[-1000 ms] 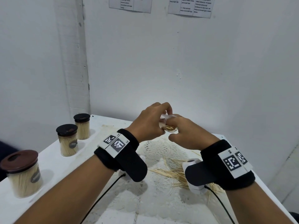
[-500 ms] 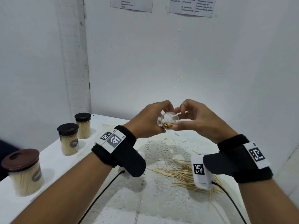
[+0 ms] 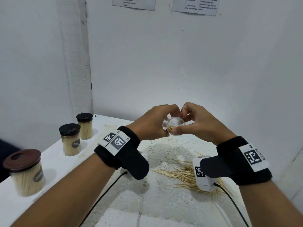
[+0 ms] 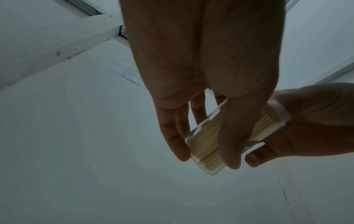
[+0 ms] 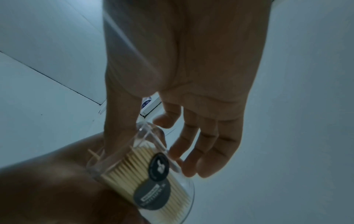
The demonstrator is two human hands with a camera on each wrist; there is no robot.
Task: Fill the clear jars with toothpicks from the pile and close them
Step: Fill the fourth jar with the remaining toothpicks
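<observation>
Jar: a clear jar [image 3: 174,126] is held up above the table [image 3: 54,159], between both hands, tipped on its side so its round end faces the head camera.
Long axis: it runs roughly level, away from the person and slightly leftward, with the toothpicks inside [image 4: 206,145] lying along it.
Left hand: the left hand [image 3: 152,123] wraps the jar body, thumb on one side and fingers on the other, a firm hold.
Right hand: the right hand [image 3: 200,123] pinches the near rim, thumb below and curled fingers above; whether it holds a clear lid there I cannot tell.
Fill: the jar looks only part full, the sticks settled along the low side.
Pile: loose toothpicks [image 3: 182,174] lie on the lace mat, below and nearer the right wrist, well apart from the jar.
Nearer hand: the right hand is my guess for fetching more, since the pile sits on its side.
Done jars: three dark-lidded jars [image 3: 70,140] stand full at the left edge.
</observation>
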